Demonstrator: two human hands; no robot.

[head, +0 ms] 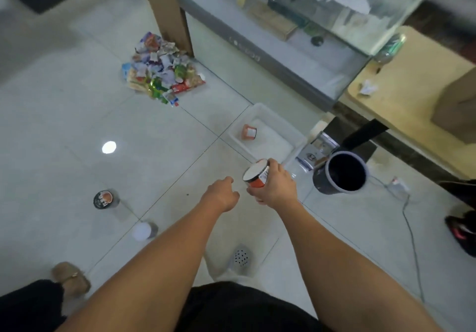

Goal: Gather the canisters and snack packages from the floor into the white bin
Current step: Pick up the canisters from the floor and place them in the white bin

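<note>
Right hand (277, 186) is out front, fingers and thumb wrapped round an orange canister (256, 176). Its white end is tipped up toward the person, and it's held in the air just short of the near corner of the white bin (260, 107). Left hand (221, 194) hangs just beside it, at its nine o'clock, fingers loosely curled with nothing in them. The two hands are close together but not touching.

The bin sits on the tiled floor at the person's twelve o'clock, and a second orange canister (249, 131) lies on its side in there, toward the left wall. Out at eleven o'clock, well apart from the bin, a heap of snack packages (159, 71) lies at the foot of a cardboard sheet (167, 15).

Round at ten o'clock there are two more on the floor, both showing their tops: a dark-lidded canister (104, 200) and, nearer the person, a white-topped canister (144, 230).

At the bin's four o'clock, just beside its corner, stands a silvery package (316, 150). Next to that is a dark bucket (343, 174), its open mouth facing up. Behind the bin, at one o'clock, runs a glass counter (283, 35).
</note>
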